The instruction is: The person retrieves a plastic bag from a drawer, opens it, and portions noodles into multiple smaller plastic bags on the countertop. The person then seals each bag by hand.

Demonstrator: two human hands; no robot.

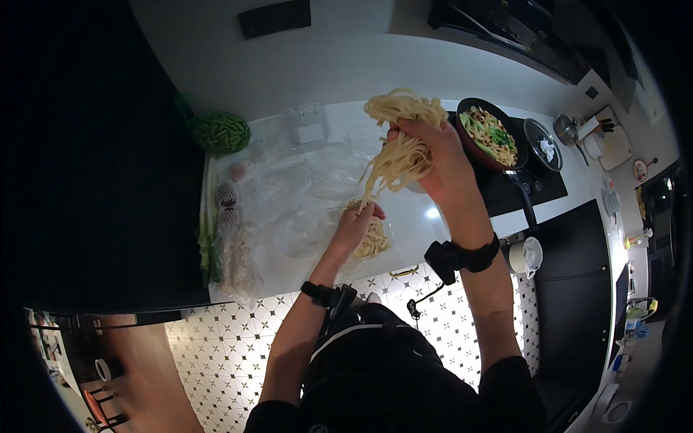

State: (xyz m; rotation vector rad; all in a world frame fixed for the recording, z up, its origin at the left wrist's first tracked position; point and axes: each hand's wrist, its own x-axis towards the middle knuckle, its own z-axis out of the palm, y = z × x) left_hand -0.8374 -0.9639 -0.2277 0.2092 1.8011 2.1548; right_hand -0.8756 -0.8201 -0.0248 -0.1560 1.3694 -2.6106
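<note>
My right hand (pixel 444 154) is raised above the counter, closed around a large bundle of pale flat noodles (pixel 403 162). Part of the bundle bulges over the top of the fist, and loose strands dangle below it. Lower and to the left, my left hand (pixel 354 227) pinches the ends of the hanging noodle strands (pixel 369 192). Beneath it, more noodles (pixel 373 241) lie in what appears to be a clear plastic container, partly covered by the hand.
On the right, a frying pan (pixel 487 138) of noodles and greens sits on the black cooktop (pixel 501 197) beside a glass lid (pixel 543 145). Clear plastic packaging (pixel 292 189) spreads over the counter. Green beans (pixel 224 132), net-wrapped fruit (pixel 228 194) and leeks (pixel 208 227) line the left side.
</note>
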